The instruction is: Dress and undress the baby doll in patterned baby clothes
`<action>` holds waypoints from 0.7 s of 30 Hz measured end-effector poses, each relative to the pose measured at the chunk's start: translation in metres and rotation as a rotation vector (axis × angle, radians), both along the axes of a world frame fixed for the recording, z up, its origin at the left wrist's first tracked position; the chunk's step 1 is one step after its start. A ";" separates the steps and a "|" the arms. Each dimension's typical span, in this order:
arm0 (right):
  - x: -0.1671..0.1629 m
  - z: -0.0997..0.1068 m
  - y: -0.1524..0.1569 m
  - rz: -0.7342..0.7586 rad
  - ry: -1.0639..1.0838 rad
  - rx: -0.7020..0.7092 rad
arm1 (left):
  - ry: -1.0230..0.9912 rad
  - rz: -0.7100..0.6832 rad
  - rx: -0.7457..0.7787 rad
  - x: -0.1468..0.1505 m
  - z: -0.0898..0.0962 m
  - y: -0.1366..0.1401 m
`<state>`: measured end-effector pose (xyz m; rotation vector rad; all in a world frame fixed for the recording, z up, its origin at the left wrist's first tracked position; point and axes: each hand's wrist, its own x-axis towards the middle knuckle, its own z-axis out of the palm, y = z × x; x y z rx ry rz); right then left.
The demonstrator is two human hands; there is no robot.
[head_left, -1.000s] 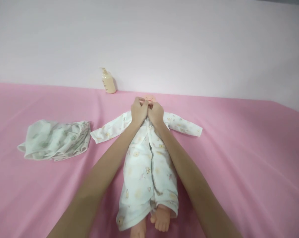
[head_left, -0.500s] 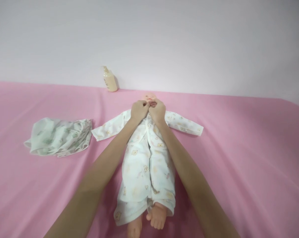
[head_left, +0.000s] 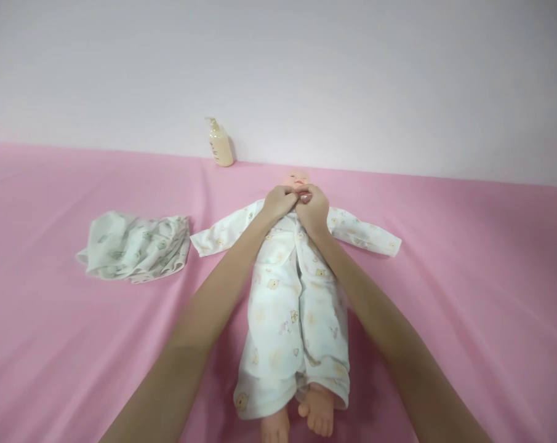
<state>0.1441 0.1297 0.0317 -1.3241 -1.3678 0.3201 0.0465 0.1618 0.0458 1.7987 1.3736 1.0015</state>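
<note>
A baby doll (head_left: 320, 411) lies on its back, feet toward me, dressed in a white baby outfit (head_left: 278, 307) with small bear prints. Both sleeves are spread out to the sides. At the doll's neck my left hand (head_left: 280, 202) is closed, its fingers pinched on the collar of the outfit. My right hand (head_left: 313, 208) meets it there, also closed at the collar, thumb and fingertips together. My hands hide the neckline and whatever fastening is between the fingertips. Part of the doll's head shows just beyond them.
A crumpled white cloth (head_left: 135, 246) with green prints lies left of the doll. Behind it, a cream pump bottle (head_left: 220, 146) stands near the pale wall (head_left: 352, 80). A pink sheet (head_left: 467, 295) covers the surface.
The whole scene has shifted to the right in view as the camera turned slightly. Both hands stay at the collar, with only small finger movement.
</note>
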 end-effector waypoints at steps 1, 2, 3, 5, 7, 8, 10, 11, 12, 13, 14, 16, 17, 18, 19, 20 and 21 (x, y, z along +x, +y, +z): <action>0.002 -0.002 0.001 0.016 0.015 0.006 | 0.039 0.016 0.032 0.001 0.000 -0.001; 0.003 -0.003 0.002 0.029 0.023 0.014 | 0.068 0.025 0.051 0.002 0.001 -0.001; 0.004 -0.004 0.003 0.036 0.027 0.022 | 0.084 0.027 0.057 0.003 0.001 -0.002; 0.006 -0.004 0.003 0.035 0.027 0.040 | 0.106 0.027 0.051 0.005 0.003 -0.005; 0.007 -0.004 0.002 0.018 0.036 0.048 | 0.160 0.042 0.069 0.006 0.006 -0.009; 0.007 -0.003 0.002 0.007 0.048 0.047 | 0.209 0.049 0.092 0.007 0.009 -0.012; 0.009 -0.003 0.002 -0.012 0.075 0.043 | 0.342 0.056 0.153 0.010 0.014 -0.020; 0.010 -0.003 0.002 -0.017 0.086 0.046 | 0.417 0.052 0.182 0.012 0.017 -0.024; 0.011 -0.003 0.002 -0.015 0.096 0.048 | 0.494 0.047 0.208 0.013 0.020 -0.028; 0.012 -0.003 0.003 -0.010 0.105 0.052 | 0.569 0.043 0.231 0.015 0.022 -0.032; 0.013 -0.003 0.003 -0.004 0.114 0.057 | 0.637 0.040 0.252 0.016 0.024 -0.035; 0.014 -0.004 0.003 0.004 0.134 0.066 | 0.739 0.038 0.280 0.019 0.028 -0.040; 0.015 -0.004 0.002 0.010 0.141 0.070 | 0.767 0.036 0.290 0.019 0.029 -0.042; 0.015 -0.005 0.001 0.015 0.144 0.077 | 0.782 0.033 0.298 0.020 0.030 -0.043; 0.015 -0.006 0.000 0.021 0.144 0.088 | 0.784 0.028 0.305 0.020 0.031 -0.043; 0.015 -0.006 -0.001 0.028 0.142 0.100 | 0.778 0.020 0.312 0.019 0.032 -0.044; 0.015 -0.008 -0.002 0.035 0.138 0.113 | 0.769 0.010 0.316 0.019 0.033 -0.045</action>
